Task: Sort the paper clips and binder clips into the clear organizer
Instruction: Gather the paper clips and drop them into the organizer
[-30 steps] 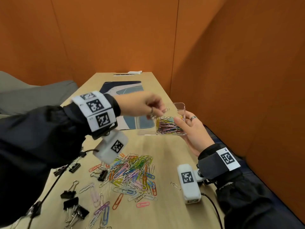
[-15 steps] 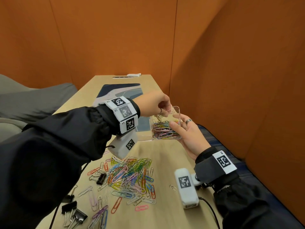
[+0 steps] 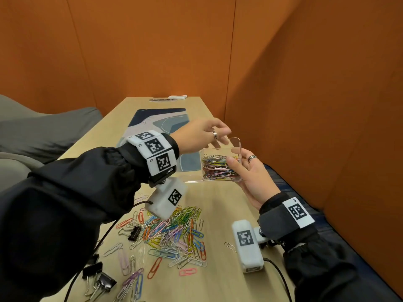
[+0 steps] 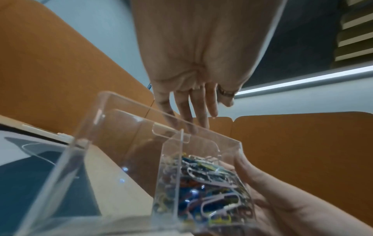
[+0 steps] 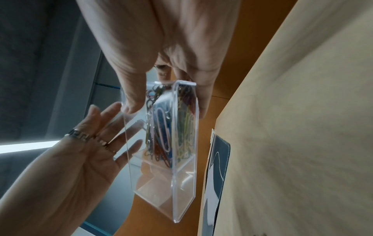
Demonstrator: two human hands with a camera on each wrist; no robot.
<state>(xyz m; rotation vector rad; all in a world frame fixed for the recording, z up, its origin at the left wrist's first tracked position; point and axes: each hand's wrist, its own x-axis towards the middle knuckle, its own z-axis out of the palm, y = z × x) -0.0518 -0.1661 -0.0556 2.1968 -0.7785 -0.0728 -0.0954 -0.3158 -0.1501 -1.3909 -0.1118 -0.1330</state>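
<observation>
My right hand (image 3: pixel 239 159) grips the right end of the clear organizer (image 3: pixel 234 142), lifted and tilted above the table, thumb on the near wall. Its right compartment holds a heap of coloured paper clips (image 3: pixel 218 166); the left compartment looks empty. My left hand (image 3: pixel 218 138) hovers over the organizer's far rim with fingers straight and nothing in them. In the left wrist view the left hand (image 4: pixel 201 115) reaches down to the organizer (image 4: pixel 125 127). The right wrist view shows my right hand (image 5: pixel 165 110) clamping the organizer (image 5: pixel 181 183). A pile of paper clips (image 3: pixel 174 232) and black binder clips (image 3: pixel 100 277) lie on the table.
A blue patterned mat (image 3: pixel 161 120) lies on the wooden table behind the organizer. Orange walls close in at the back and right. A grey seat (image 3: pixel 43 127) stands at the left. One binder clip (image 3: pixel 134 233) sits at the pile's left edge; a lone silver clip (image 3: pixel 230 246) lies near my right wrist.
My left hand, pinched over the organizer a moment ago, has spread its fingers out above the rim. My right hand keeps holding the organizer in much the same place.
</observation>
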